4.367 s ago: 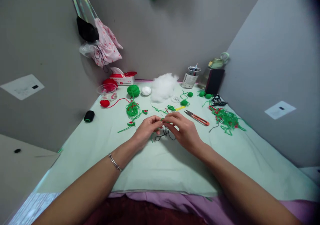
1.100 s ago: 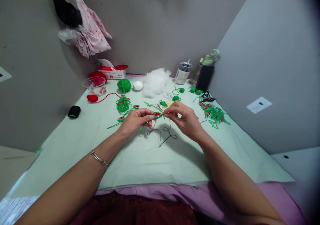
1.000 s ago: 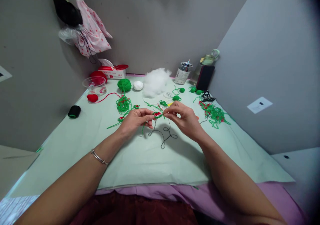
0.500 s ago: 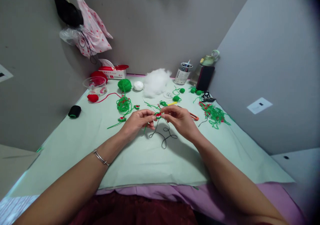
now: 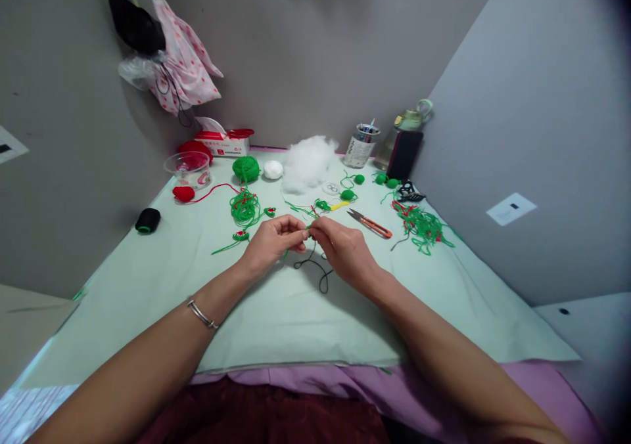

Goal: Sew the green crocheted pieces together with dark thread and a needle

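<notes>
My left hand (image 5: 275, 242) pinches a small crochet piece (image 5: 309, 229) between thumb and forefinger; only a sliver of its green edge shows. My right hand (image 5: 345, 245) is closed against the other side of it, thumb and fingertips pressed together. Whether a needle is also in those fingers is hidden. Black yarn (image 5: 323, 281) trails from beneath the hands and lies in loops on the cloth. Two similar green, red and white crochet pieces, one nearer (image 5: 240, 236) and one farther (image 5: 269, 212), rest left of my hands.
Orange-handled thread snips (image 5: 377, 227) and a yellow-handled hook (image 5: 339, 205) lie beyond my right hand. Tangled green yarn (image 5: 426, 228) is at right; a green ball (image 5: 245, 168), white stuffing (image 5: 309, 163), a can (image 5: 361, 147) and a phone (image 5: 405, 155) stand behind. A black spool (image 5: 148, 221) sits left.
My right hand has turned and lowered in front of the crochet piece, covering its red middle and part of the black yarn. The snips now show fully. My left hand has barely moved.
</notes>
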`<action>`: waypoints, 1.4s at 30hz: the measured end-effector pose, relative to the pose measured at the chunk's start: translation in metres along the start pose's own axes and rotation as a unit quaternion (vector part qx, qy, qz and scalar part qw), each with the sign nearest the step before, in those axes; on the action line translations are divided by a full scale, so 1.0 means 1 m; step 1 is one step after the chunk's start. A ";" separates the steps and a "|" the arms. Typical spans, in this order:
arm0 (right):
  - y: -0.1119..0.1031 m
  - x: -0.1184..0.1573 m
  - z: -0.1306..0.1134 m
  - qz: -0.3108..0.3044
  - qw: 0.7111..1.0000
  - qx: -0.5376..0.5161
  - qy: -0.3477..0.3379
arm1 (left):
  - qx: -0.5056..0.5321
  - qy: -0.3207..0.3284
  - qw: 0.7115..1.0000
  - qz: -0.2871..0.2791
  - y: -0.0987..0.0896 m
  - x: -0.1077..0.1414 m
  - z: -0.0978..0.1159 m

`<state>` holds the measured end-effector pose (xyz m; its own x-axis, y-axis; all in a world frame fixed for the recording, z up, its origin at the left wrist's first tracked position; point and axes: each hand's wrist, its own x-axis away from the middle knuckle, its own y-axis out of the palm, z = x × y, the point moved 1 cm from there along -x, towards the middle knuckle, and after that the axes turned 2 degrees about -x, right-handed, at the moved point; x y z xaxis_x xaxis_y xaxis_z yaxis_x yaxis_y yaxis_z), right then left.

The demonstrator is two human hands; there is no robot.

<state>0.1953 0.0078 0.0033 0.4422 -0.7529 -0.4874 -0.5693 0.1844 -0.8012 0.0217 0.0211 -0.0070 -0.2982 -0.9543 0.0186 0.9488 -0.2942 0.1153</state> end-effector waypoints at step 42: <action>-0.010 -0.007 -0.003 0.057 0.986 -0.152 0.036 | -0.034 0.093 0.991 0.087 0.004 0.007 0.005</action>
<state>0.1955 0.0094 0.0160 0.3198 -0.7830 -0.5335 -0.7983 0.0805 -0.5968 0.0231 0.0135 -0.0017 -0.1114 -0.9821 -0.1516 0.9908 -0.1216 0.0598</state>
